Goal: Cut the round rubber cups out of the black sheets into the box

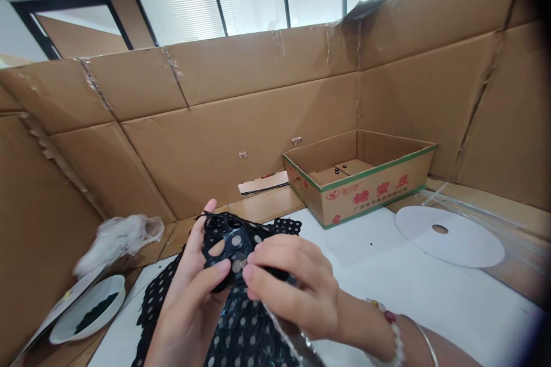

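My left hand (189,304) holds a small black piece with round openings (238,239), the thumb pressed on its front and the index finger pointing up behind it. At the same piece my right hand (297,287) has its thumb and fingertips pinched together; what lies between them is too small to make out. Below the right hand hangs a silvery strip (297,341), partly hidden by that hand. Black sheets dotted with rows of pale round spots (247,327) lie under and behind both hands on the white tabletop (344,298).
Cardboard walls (267,103) enclose the table. A cardboard box with green edging (374,189) stands at the back right, small black rings inside. A white disc with a centre hole (465,241) lies right. At left are a white bowl with dark bits (114,287) and a crumpled plastic bag (120,238).
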